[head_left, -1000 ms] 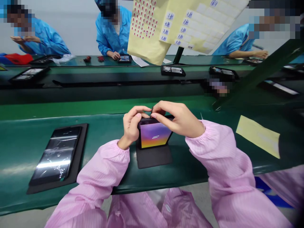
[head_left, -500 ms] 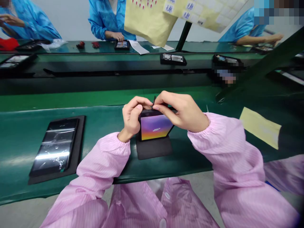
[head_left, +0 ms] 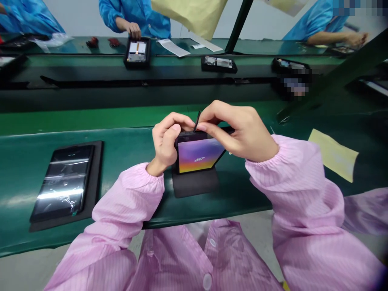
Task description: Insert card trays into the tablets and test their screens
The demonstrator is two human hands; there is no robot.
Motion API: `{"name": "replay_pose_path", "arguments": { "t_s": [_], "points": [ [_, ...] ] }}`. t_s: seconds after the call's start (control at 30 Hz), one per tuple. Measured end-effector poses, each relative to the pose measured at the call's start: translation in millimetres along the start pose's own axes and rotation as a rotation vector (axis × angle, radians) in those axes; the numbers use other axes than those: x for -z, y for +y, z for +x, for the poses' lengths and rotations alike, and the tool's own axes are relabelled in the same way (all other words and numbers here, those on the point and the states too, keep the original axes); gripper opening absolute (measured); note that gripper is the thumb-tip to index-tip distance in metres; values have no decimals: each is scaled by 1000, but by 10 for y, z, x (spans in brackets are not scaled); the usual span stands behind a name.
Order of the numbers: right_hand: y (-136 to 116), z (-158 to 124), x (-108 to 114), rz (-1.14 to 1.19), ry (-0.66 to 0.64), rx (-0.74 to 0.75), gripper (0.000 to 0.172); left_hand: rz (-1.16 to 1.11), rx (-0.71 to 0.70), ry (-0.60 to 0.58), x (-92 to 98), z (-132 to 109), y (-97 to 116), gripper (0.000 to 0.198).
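A tablet point(head_left: 198, 155) with its screen lit purple to yellow stands on edge, tilted, over a dark mat point(head_left: 195, 184) on the bench. My left hand point(head_left: 166, 139) is closed around its upper left corner. With thumb and forefinger, my right hand point(head_left: 236, 129) pinches a thin black strip point(head_left: 197, 120) that sticks up from the tablet's top edge. Whether the strip is a flap or a separate piece I cannot tell. My left fingertips reach close to the strip's base.
Left on the green bench point(head_left: 127, 161), a dark glossy tablet point(head_left: 65, 178) lies on a black pad. A yellow paper point(head_left: 336, 153) lies to the right. Beyond, a conveyor carries opened devices point(head_left: 218, 64). A co-worker's hand point(head_left: 133, 30) touches another opened device point(head_left: 137, 52). A green post point(head_left: 336, 76) slants at right.
The view has tipped slightly downward. My hands keep their hold, and the black strip stands a little further out. Across the conveyor, the co-worker's device has been moved nearer and turned.
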State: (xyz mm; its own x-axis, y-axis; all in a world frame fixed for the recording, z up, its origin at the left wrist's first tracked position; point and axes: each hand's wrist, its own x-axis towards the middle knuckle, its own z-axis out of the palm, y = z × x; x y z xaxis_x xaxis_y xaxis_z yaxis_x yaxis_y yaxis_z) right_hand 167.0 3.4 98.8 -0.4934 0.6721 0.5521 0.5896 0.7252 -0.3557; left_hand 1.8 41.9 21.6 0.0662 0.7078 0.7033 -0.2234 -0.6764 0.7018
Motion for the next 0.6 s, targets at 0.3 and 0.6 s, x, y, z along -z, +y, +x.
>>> {"name": "replay_pose_path", "arguments": {
  "t_s": [0.3,0.6],
  "points": [
    [0,23,14,-49,-41,16,17,0,-11,-19,37,18,-62,38],
    [37,2,-11,-21,26,0,24,50,40,11,21,8,-29,37]
  ]
}}
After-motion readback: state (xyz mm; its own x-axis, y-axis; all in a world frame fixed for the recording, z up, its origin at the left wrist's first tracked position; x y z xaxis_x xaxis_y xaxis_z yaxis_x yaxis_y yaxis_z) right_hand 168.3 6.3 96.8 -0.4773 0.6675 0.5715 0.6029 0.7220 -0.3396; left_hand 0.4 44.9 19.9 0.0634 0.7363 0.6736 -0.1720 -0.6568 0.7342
